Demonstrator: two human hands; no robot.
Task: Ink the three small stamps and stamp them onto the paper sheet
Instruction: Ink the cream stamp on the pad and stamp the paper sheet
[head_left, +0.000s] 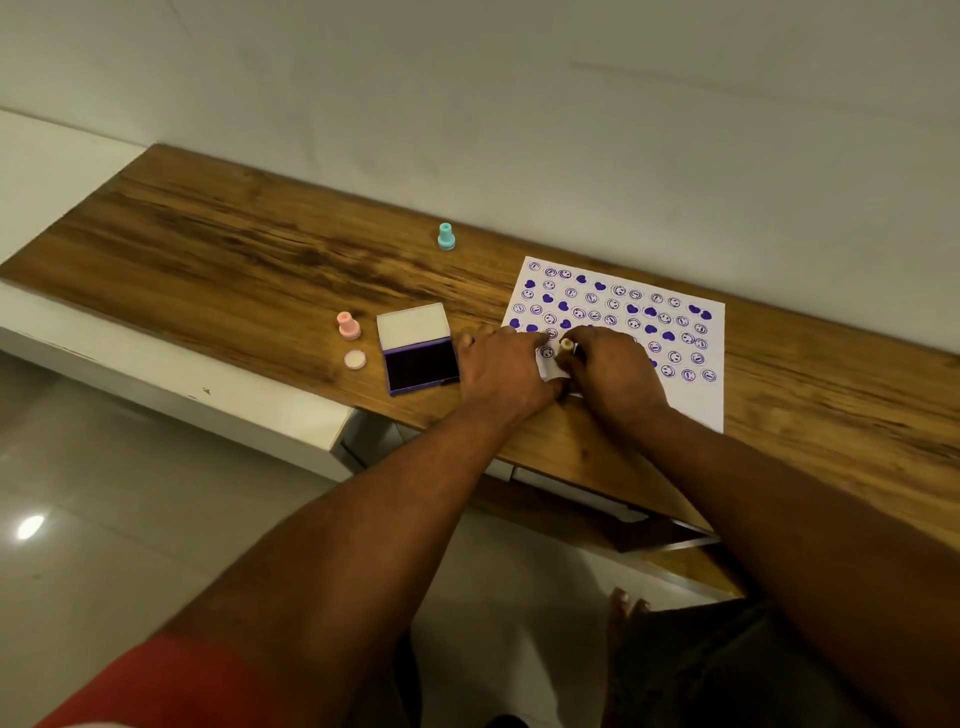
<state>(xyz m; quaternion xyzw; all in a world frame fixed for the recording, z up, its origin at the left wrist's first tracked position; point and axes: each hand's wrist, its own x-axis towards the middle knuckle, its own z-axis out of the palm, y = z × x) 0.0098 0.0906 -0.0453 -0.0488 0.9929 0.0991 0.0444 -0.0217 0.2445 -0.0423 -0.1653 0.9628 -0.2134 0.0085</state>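
Right hand (615, 371) closed around a small cream stamp (567, 345), held upright with its top poking out above the fingers, base down on the paper sheet (691, 405) near the sheet's lower left corner. Left hand (506, 371) laid flat beside it, not grasping anything, fingers spread across the sheet's left edge and pinning it to the bench (234, 249), thumb side touching the right hand. Both forearms bare, reaching in from the lower part of the view; a red sleeve (156, 686) on the left arm. Sheet covered in rows of purple prints, smiley faces and solid hearts, with the lower strip nearest the bench edge blank. Just left of the left hand, an ink pad (418, 353) lying open, pale lid tilted back, dark purple pad facing up. Further left, a pink stamp (348, 326) standing upright, and near it a round pink cap (355, 359) lying flat on the wood. Well apart from the others, toward the wall (571, 104), a teal stamp (446, 236) standing upright beyond the sheet's top left corner. Wood-grain bench top running along a plain pale wall, white cabinet ledge at the left, glossy tiled floor (130, 519) below.
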